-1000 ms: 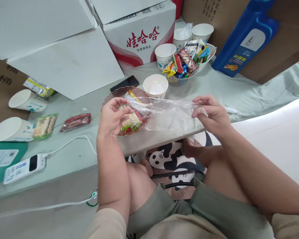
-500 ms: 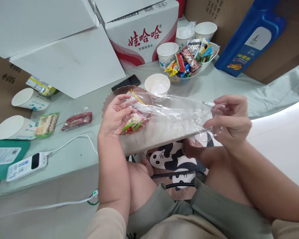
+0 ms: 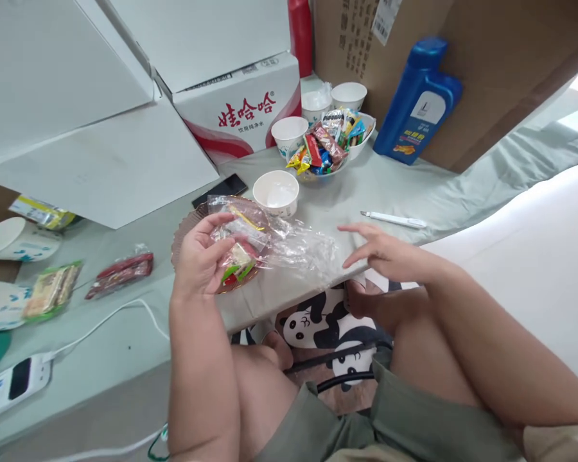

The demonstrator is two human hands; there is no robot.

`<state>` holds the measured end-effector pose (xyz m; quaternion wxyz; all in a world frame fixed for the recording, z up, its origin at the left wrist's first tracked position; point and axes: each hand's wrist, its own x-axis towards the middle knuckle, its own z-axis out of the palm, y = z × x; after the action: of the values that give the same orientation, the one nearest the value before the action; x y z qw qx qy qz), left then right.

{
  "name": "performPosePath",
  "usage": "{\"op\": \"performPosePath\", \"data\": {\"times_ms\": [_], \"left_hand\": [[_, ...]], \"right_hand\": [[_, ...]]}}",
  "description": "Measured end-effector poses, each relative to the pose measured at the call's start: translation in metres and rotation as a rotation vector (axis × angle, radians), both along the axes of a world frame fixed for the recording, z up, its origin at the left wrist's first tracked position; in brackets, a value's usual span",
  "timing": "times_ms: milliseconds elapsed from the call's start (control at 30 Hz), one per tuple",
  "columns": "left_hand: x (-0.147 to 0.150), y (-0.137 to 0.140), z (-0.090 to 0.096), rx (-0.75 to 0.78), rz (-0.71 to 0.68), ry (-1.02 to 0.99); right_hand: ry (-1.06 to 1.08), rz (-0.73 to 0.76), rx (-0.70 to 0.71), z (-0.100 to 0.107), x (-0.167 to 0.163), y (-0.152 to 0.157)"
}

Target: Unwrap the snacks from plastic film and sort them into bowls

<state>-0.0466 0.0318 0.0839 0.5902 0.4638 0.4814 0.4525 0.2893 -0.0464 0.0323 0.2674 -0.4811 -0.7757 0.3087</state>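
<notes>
My left hand (image 3: 205, 253) pinches one end of a crumpled clear plastic bag (image 3: 303, 250). It is over a ribbed, gold-rimmed clear plate (image 3: 182, 234) that holds wrapped snacks (image 3: 241, 260), partly seen through the film. The bag stretches rightward from the plate across the tabletop. At its far end my right hand (image 3: 383, 250) is open, thumb and forefinger apart, with nothing between them. Beyond that hand a slim white craft knife (image 3: 394, 219) lies on the cloth. Just behind the plate stands a paper bowl (image 3: 276, 192) with some clear plastic inside.
A bowl of wrapped sweets (image 3: 330, 144) sits by more paper cups (image 3: 289, 133) and a white-and-red carton (image 3: 241, 112). A blue bottle (image 3: 419, 102) stands at right. Leftward are a phone (image 3: 226, 187), packaged snacks (image 3: 120, 273), a cable (image 3: 110, 314) and a white power bank (image 3: 22, 385).
My right hand has let go of the plastic bag and its fingers have spread. The bag, stretched between both hands before, now sags onto the table. The craft knife shows fully. The view has shifted.
</notes>
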Motion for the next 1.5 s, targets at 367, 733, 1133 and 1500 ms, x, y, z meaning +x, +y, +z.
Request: {"op": "performPosePath", "data": {"times_ms": [367, 733, 1133, 1500], "left_hand": [[0.025, -0.023, -0.006, -0.008, -0.413, -0.033], [0.049, -0.032, 0.000, 0.389, 0.006, -0.008], [0.115, -0.036, -0.044, -0.117, -0.214, 0.062], [0.105, -0.024, -0.069, -0.094, -0.291, -0.067]], "right_hand": [[0.589, 0.003, -0.117, 0.007, -0.063, 0.023], [0.686, -0.229, -0.313, 0.024, -0.064, 0.009], [0.658, -0.598, -0.159, 0.011, -0.045, 0.017], [0.609, -0.464, -0.344, 0.003, -0.037, 0.016]]}}
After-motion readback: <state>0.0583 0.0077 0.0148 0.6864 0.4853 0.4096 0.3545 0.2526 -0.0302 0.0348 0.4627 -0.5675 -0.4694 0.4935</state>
